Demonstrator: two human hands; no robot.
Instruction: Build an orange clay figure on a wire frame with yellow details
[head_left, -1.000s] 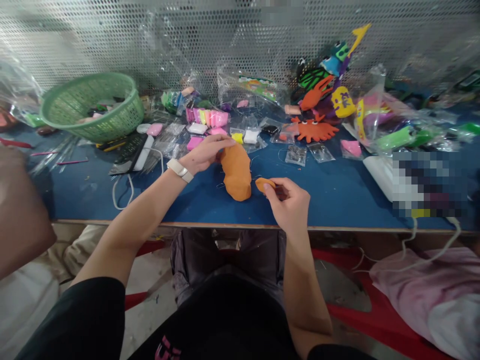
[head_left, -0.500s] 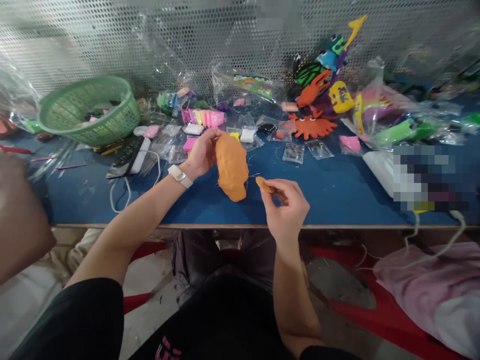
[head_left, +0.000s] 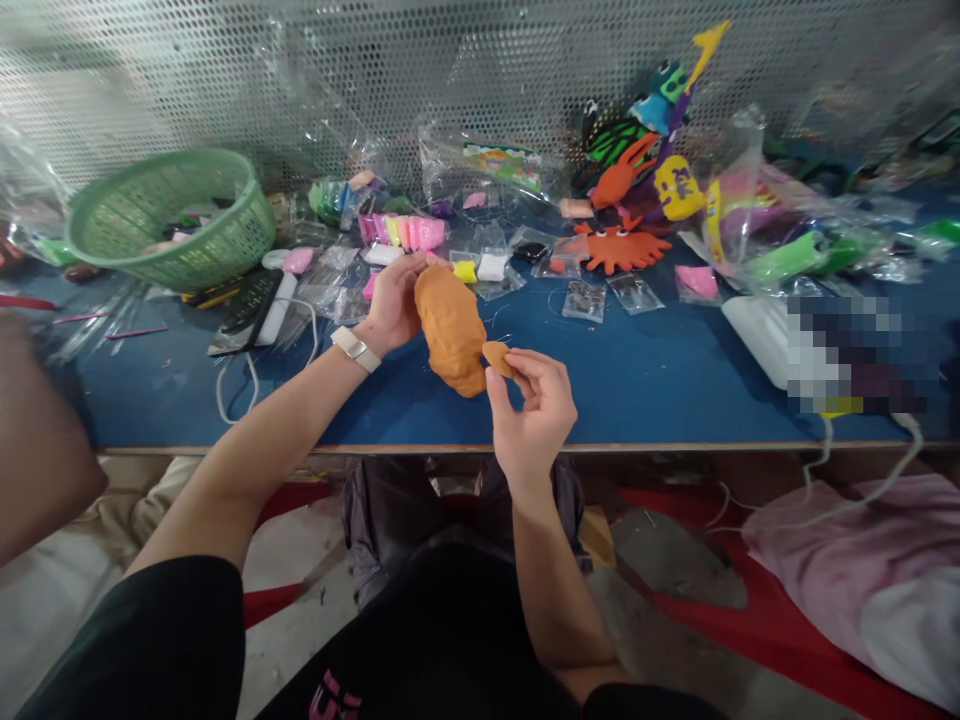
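Note:
A long, lumpy orange clay body (head_left: 451,330) is held above the blue table (head_left: 637,390) by my left hand (head_left: 397,302). That hand grips its upper left side, with some fingers hidden behind it. Between the thumb and fingertips of my right hand (head_left: 534,405) is a small flat piece of orange clay (head_left: 497,357). This piece is at the lower right side of the body; I cannot tell whether the two touch. Thin wire ends (head_left: 501,335) show beside the body.
A green basket (head_left: 180,255) stands at the back left. Small bags of clay (head_left: 491,267) lie behind my hands. An orange clay crab (head_left: 622,248) and other figures sit at the back right. A white device (head_left: 757,340) with a cord lies to the right. Another person's arm (head_left: 45,430) is at the left edge.
My right hand has moved left with the small clay piece, up to the side of the clay body. My left hand and the body have shifted slightly left, the body tilting a little.

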